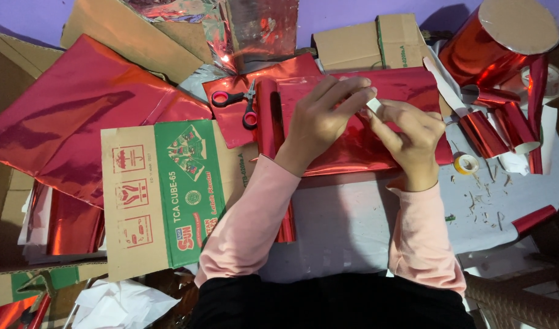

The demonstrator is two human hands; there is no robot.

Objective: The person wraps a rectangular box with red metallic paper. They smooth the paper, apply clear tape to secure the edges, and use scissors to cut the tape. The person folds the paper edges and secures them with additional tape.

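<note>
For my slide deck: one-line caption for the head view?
Both hands pinch a small white strip over shiny red foil sheet, red-handled scissors nearby.

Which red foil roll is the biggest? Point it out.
The big red foil roll at the top right corner, showing a wide cardboard end. The small foil rolls below it are far thinner, and so is the long roll by the scissors.

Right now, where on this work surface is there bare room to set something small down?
The widest free patch is the grey table between the two pink sleeves, below the red foil sheet. A smaller, scrap-littered strip lies right of the right hand, below the tape roll. Crowded: foil tubes at right, flattened carton and scissors at left.
</note>
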